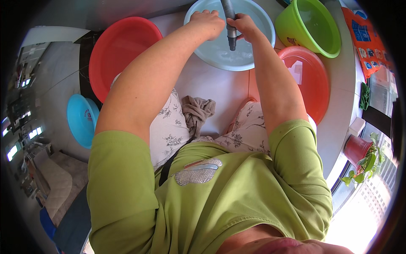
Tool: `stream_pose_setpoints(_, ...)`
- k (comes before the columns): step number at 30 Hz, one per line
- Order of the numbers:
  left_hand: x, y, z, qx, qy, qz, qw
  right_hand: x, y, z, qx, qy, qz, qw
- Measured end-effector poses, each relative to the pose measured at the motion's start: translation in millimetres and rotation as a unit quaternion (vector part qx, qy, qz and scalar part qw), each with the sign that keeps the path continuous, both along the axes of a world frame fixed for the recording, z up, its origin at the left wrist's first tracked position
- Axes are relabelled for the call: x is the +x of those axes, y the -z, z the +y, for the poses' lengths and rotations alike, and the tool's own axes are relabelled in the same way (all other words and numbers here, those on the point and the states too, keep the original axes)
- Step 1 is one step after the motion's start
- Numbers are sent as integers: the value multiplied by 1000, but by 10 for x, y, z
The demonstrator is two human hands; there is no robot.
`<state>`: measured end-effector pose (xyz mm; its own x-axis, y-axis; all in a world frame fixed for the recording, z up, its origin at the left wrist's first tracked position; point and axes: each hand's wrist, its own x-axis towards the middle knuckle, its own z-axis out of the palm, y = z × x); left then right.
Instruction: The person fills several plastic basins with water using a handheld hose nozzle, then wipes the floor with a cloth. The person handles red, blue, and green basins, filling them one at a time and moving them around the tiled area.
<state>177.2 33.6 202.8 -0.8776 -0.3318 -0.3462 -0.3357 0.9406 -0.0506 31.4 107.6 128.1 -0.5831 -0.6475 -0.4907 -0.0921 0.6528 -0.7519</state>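
Note:
A pale blue plastic basin (222,60) stands on the floor before me with some liquid in its bottom. Over it hangs a grey corrugated drain hose (232,31), its dark end pointing down into the basin. My right hand (246,28) grips the hose from the right, thumb and fingers around it. My left hand (209,24) is over the basin's left part, close beside the hose, its fingers curled; whether it holds anything is hidden by the back of the hand. A grey-brown cloth (198,109) lies between my legs.
Left of me are a large red basin (117,50) and a small bright blue basin (83,119). To the right stand a green tub (296,28) and an orange-red basin (312,92) holding a pale piece. A potted plant (358,149) is by the window, below an orange bag (364,41).

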Motion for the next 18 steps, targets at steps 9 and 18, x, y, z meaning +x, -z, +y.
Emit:
stream_pose_setpoints(9,-4,14,0,4,1,4,1000,-17,41,-4,10,2,4,1000)
stream_pose_setpoints(18,8,30,-5,2,2,6,1000,2,8,7,2,7,-12,1000)
